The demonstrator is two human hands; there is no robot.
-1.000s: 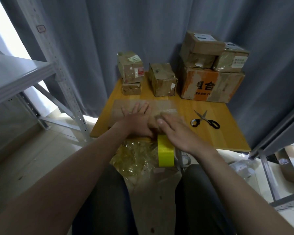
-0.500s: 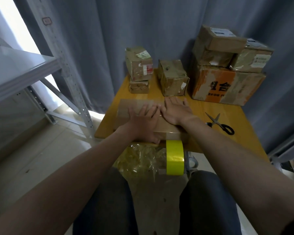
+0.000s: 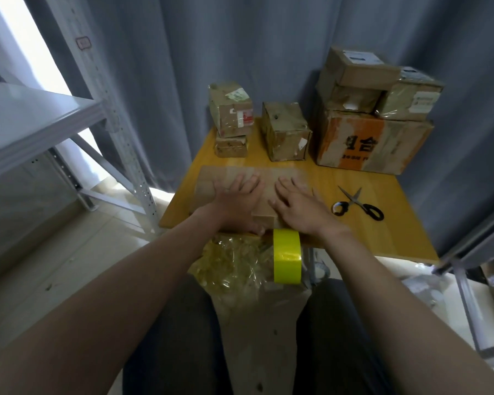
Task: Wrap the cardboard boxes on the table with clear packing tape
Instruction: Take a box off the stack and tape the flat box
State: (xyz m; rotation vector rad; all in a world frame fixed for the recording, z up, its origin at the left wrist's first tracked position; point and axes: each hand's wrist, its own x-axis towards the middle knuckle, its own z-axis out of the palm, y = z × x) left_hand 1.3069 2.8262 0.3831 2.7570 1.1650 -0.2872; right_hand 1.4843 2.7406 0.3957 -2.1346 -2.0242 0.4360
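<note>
Smoothing step: both hands press flat on the flattened cardboard box at the near edge of the counter, probably rubbing a tape strip down (can't actually make out clear tape on it).
Left hand: fingers straight and spread, gripping nothing.
Right hand: same deal, fingers released and lying flat on the cardboard.
Tape roll: yellow-green, just below the counter's front edge, under the right wrist.
Next move: my guess is grab the roll and pull a fresh length; scissors lie near on the right for the cut.
Changed: half a second ago the hands touched; now cardboard shows between them, and the right one sits further right.
</note>
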